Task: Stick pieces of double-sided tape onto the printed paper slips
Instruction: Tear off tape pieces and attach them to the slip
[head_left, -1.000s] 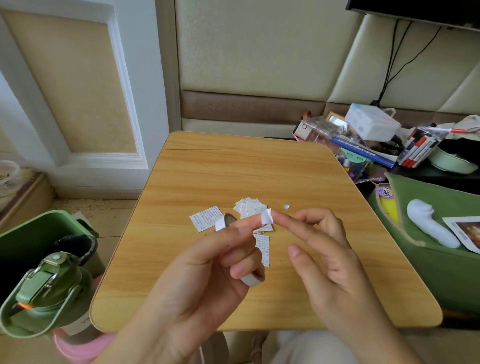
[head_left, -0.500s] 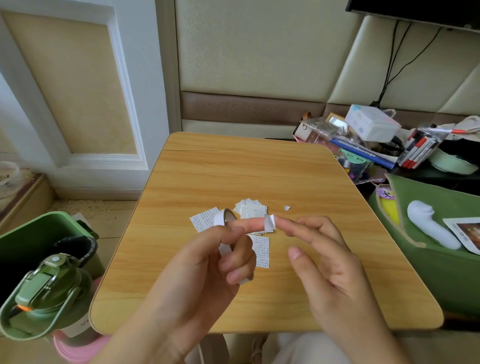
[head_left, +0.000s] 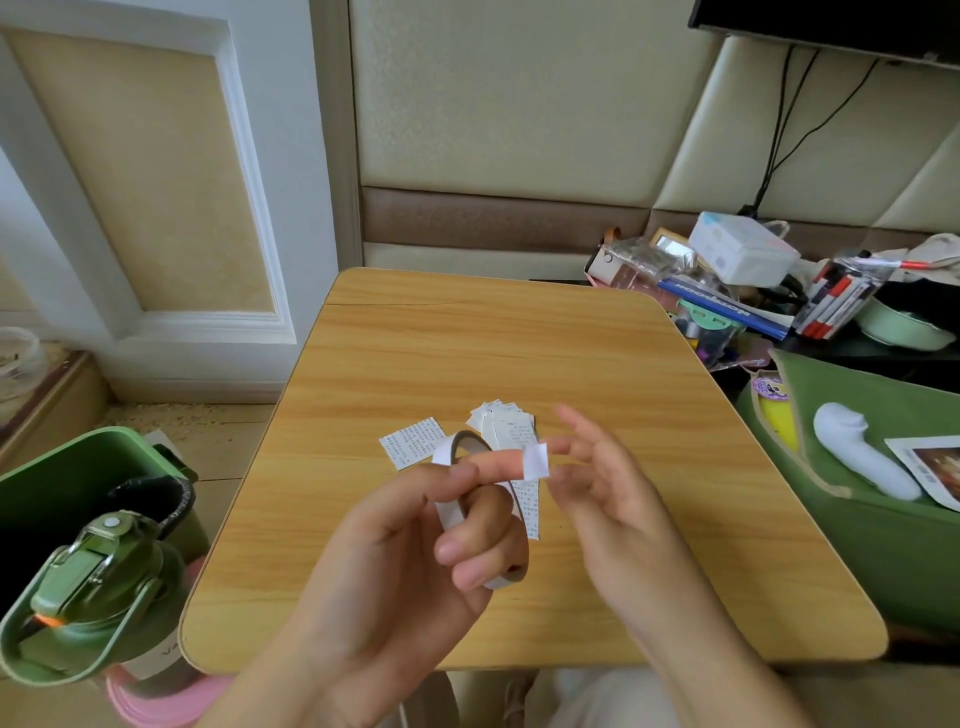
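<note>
From the head camera I see my left hand (head_left: 415, 525) curled through the thin white roll of double-sided tape (head_left: 470, 512), with a small white torn tape piece (head_left: 535, 462) stuck on its extended index fingertip. My right hand (head_left: 613, 499), at three o'clock of that piece, is blurred; its fingers look spread and holding nothing. At twelve o'clock on the light wooden table (head_left: 519, 338) lie the small white printed paper slips (head_left: 506, 423). I judge this piece not yet stuck; whether any slips are taped already I cannot tell.
</note>
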